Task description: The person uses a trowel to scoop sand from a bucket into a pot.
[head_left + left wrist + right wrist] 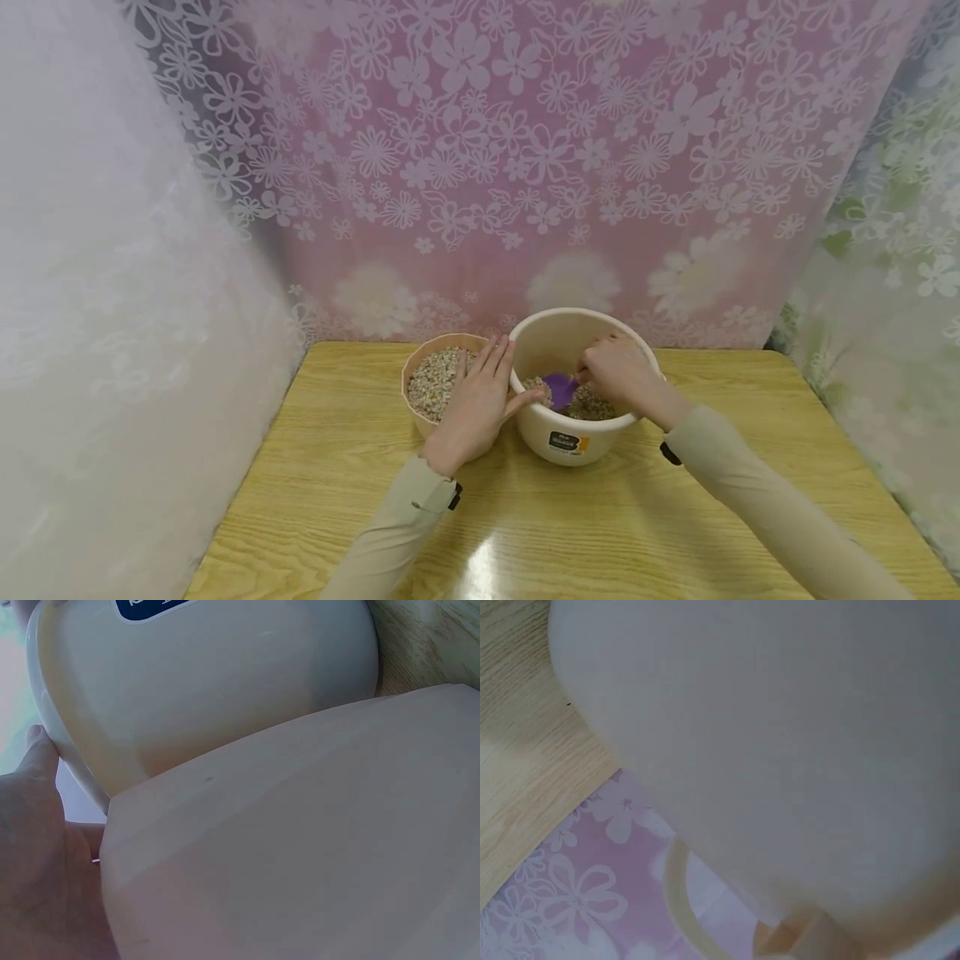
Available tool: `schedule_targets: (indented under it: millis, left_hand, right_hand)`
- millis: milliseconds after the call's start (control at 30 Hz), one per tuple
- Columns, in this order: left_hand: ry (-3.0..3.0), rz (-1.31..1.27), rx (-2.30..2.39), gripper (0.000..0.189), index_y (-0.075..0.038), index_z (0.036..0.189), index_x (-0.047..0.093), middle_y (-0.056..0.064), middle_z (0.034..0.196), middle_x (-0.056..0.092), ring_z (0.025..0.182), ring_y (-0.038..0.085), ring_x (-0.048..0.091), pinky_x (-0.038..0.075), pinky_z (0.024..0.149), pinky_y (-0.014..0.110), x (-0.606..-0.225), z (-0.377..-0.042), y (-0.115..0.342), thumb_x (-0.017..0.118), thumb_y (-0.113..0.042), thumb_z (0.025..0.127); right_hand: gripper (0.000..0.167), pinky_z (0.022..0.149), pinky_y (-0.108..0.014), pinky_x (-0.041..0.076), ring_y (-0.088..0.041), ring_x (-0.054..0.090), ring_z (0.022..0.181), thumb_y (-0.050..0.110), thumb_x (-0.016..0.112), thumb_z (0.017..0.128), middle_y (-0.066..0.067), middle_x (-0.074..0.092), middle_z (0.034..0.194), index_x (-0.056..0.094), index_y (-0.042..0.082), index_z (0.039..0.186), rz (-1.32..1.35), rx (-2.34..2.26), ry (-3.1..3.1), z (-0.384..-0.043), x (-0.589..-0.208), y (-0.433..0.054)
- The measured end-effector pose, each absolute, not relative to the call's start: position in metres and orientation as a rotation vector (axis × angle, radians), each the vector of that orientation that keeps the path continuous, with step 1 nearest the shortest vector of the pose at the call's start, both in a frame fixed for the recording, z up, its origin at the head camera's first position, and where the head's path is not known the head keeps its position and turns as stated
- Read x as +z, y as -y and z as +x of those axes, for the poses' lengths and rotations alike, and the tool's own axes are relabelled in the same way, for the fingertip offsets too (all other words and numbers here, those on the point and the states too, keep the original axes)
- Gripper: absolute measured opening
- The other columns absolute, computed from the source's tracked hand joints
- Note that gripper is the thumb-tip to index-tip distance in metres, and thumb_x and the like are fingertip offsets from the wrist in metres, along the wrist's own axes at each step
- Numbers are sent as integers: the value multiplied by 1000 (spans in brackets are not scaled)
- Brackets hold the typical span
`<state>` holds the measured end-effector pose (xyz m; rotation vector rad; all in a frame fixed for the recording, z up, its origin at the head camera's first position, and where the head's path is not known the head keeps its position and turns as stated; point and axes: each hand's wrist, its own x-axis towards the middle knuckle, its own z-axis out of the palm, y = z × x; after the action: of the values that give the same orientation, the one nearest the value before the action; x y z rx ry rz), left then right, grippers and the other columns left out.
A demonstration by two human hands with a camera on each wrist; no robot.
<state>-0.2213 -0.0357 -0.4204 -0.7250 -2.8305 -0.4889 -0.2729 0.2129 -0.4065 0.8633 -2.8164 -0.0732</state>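
At the wood-grain table point(307, 483), your straight-fingered left hand point(477, 404) touches the tub point(534, 432) and your right hand point(618, 371) grips the purple scoop point(559, 392), probably light, stiff, best held by its handle.

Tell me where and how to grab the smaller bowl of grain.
I'd take the smaller bowl by its left rim, coming from the left, fingers cupping the wall outside. The left hand covers part of its right side, next to the large tub; the left rim is exposed, and grain inside leaves little room for fingers there.
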Motion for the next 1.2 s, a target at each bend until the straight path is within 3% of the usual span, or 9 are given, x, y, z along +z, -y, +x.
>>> schedule_targets:
  millis: [300, 500, 567, 800, 1033, 1200]
  left_hand:
    - [2829, -740, -465, 88, -4, 162, 16, 11, 169, 14, 156, 27, 12, 10, 124, 60, -422, -221, 37, 31, -67, 102]
    - [2834, -737, -467, 90, -4, 162, 16, 11, 169, 12, 156, 27, 10, 11, 124, 61, -423, -222, 37, 27, -69, 101]
    - [2836, -736, -470, 91, -4, 162, 16, 11, 169, 12, 156, 27, 10, 10, 124, 60, -423, -222, 37, 27, -69, 101]
    - [2825, -736, -495, 89, -4, 163, 16, 11, 169, 13, 157, 26, 9, 10, 124, 61, -423, -222, 36, 30, -68, 101]
    - [2827, -727, -492, 90, -5, 162, 17, 11, 169, 13, 157, 25, 9, 10, 123, 61, -423, -222, 35, 31, -69, 101]
    - [2830, -729, -516, 90, -4, 162, 17, 11, 169, 13, 156, 25, 9, 10, 123, 61, -423, -220, 35, 33, -68, 101]
  right_hand:
    - [11, 80, -45, 48, -26, 66, 79, 29, 81, 87, 1, 76, 82, 81, 18, 89, 597, -10, 2904, -260, -384, -229]
    - [14, 98, -58, 45, -26, 68, 76, 28, 77, 91, -2, 76, 83, 81, 15, 96, 513, 95, 2888, -249, -377, -238]
    - [15, 98, -58, 46, -24, 67, 73, 27, 76, 92, -3, 75, 82, 81, 13, 98, 480, 137, 2880, -244, -374, -241]
    - [17, 74, -44, 45, -22, 62, 71, 26, 74, 94, -3, 74, 80, 80, 11, 97, 415, 228, 2810, -229, -368, -246]
    - [15, 67, -38, 40, -19, 57, 65, 26, 74, 93, 1, 69, 72, 79, 12, 93, 401, 245, 2755, -220, -368, -248]
    - [14, 70, -42, 42, -20, 57, 66, 25, 75, 92, 1, 68, 70, 79, 11, 92, 404, 273, 2736, -218, -371, -252]
